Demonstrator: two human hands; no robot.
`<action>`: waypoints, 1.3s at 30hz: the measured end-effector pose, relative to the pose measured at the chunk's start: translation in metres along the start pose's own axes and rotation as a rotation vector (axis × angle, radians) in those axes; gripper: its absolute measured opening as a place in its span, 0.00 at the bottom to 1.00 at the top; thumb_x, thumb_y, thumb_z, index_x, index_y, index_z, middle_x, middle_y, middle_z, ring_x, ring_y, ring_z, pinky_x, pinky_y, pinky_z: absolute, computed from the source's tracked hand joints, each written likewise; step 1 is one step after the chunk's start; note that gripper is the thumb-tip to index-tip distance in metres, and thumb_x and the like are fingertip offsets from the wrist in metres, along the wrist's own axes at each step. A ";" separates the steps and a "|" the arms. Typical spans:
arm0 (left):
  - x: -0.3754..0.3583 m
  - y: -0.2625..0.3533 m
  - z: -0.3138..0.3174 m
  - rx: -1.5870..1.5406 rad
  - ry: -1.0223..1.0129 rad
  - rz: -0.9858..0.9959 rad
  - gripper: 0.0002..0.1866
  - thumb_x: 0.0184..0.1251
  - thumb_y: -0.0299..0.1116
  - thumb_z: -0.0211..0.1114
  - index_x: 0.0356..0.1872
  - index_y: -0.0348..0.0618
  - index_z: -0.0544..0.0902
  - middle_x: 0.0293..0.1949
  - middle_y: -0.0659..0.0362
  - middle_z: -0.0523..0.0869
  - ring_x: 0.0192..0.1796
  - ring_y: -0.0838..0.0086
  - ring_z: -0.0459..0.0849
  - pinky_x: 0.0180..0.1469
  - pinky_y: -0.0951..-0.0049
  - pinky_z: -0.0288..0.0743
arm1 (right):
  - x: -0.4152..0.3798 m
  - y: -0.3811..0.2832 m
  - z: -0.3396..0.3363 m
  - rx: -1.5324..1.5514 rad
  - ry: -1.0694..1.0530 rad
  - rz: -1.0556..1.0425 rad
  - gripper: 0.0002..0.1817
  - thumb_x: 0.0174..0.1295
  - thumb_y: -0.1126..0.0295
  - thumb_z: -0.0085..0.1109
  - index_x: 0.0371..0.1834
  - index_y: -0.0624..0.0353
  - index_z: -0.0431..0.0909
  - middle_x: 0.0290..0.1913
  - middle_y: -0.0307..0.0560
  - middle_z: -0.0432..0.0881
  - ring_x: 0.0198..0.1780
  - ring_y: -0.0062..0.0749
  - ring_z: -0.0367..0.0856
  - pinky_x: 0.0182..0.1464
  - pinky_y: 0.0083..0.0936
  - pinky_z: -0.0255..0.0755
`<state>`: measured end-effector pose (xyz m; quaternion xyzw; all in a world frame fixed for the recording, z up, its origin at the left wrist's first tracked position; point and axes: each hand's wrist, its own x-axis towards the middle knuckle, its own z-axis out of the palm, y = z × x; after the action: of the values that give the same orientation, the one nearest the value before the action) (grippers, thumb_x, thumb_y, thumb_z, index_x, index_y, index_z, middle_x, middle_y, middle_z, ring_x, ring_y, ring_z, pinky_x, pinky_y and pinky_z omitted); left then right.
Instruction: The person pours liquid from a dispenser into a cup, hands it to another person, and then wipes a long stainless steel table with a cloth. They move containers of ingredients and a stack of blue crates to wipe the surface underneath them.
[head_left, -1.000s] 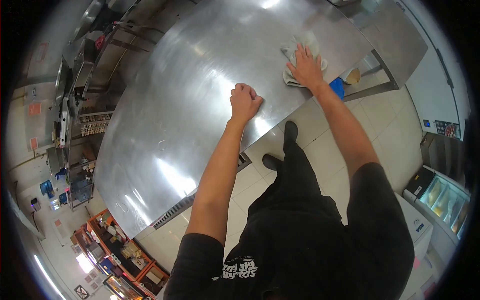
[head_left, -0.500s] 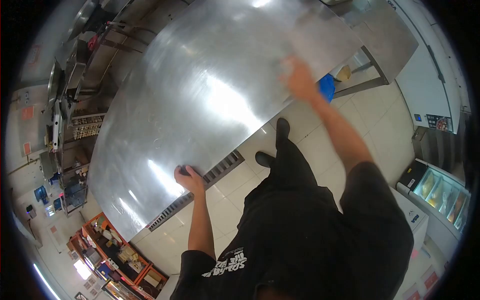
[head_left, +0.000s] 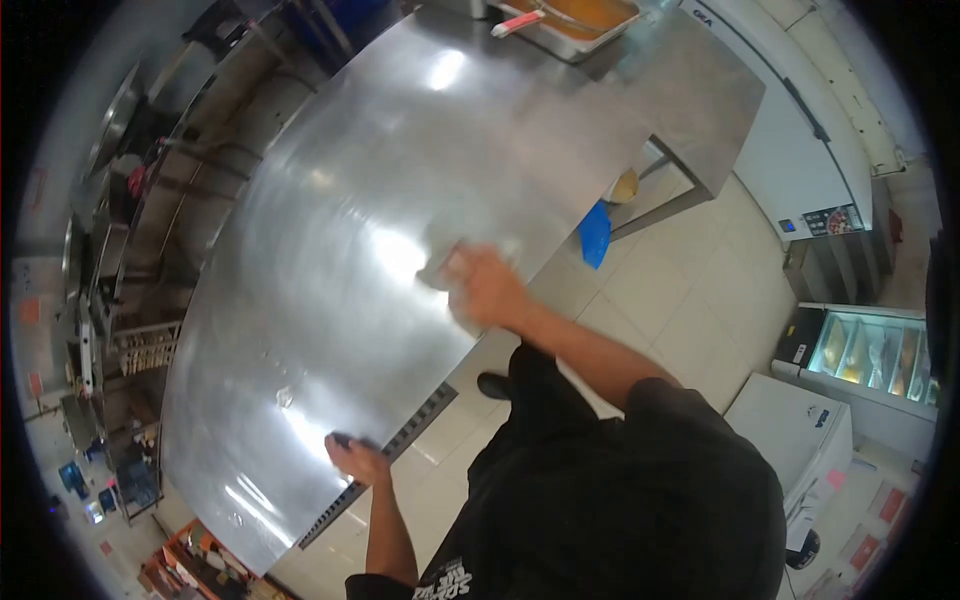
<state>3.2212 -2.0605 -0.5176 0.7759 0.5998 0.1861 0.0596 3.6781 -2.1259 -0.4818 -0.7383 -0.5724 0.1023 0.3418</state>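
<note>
My right hand (head_left: 488,288) is over the steel table (head_left: 330,270), its fingers pressed down on a greyish cloth (head_left: 437,272). Motion smears both the fingers and the cloth, which shows around the hand on the tabletop. Near the table's front edge, my left hand (head_left: 360,461) rests low with bent fingers. A small dark patch shows at those fingertips, and I cannot tell what it is. Small wet spots (head_left: 285,397) lie on the metal beyond the left hand.
A tray of orange-brown contents (head_left: 578,28) stands at the table's far end, with a red-and-white handled tool (head_left: 517,23) by it. A blue item (head_left: 595,236) hangs below the right edge. Racks (head_left: 150,350) line the left; a white freezer (head_left: 790,435) stands right.
My right hand has swept the cloth back along the table towards the left hand. The view has shifted, bringing the tray at the far end into sight. The left hand stays by the front edge.
</note>
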 end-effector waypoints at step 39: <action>0.019 0.043 -0.003 0.239 0.035 -0.477 0.31 0.78 0.50 0.42 0.64 0.28 0.67 0.67 0.41 0.65 0.70 0.51 0.62 0.70 0.50 0.55 | 0.361 0.242 -0.066 -0.614 0.094 0.281 0.44 0.65 0.40 0.45 0.74 0.65 0.55 0.76 0.64 0.53 0.77 0.52 0.51 0.76 0.42 0.45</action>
<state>3.2630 -2.0547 -0.4976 0.6108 0.7844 0.1080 -0.0007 4.0186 -1.8478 -0.4962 -0.8823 -0.4528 -0.0633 0.1120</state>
